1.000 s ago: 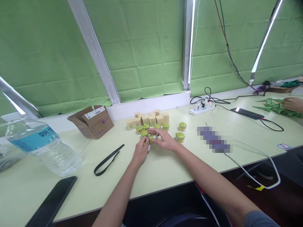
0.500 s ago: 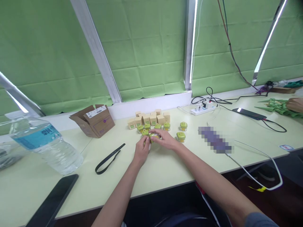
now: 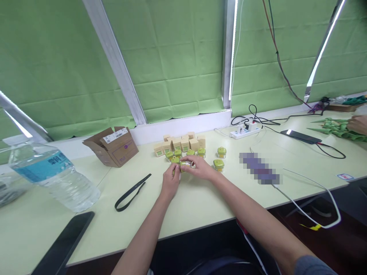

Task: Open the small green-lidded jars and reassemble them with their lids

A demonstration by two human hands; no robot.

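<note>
My right hand (image 3: 199, 167) grips a small clear jar with a green lid (image 3: 187, 163), turned on its side, the clear end to the right. My left hand (image 3: 170, 179) is closed, fingertips pressed together at the jar's green end; its fingers partly hide what they hold. Just behind my hands stand several like green-lidded jars (image 3: 201, 152), one of them right above my left fingertips. Two more, a near jar (image 3: 218, 165) and a far jar (image 3: 221, 152), stand to the right. Several small cardboard boxes (image 3: 194, 144) are grouped at the back.
On the left are an open carton (image 3: 122, 151), a large water bottle (image 3: 61, 177), a black strap (image 3: 129, 194) and a dark phone (image 3: 67, 240). To the right lie a power strip (image 3: 245, 131), a charging phone (image 3: 301, 136) and cables. Another person's hand (image 3: 358, 124) is near green rolled pieces (image 3: 332, 128).
The jar in my right hand has tipped further onto its side, showing more of its clear body. My hands stay in nearly the same place. The view has shifted slightly.
</note>
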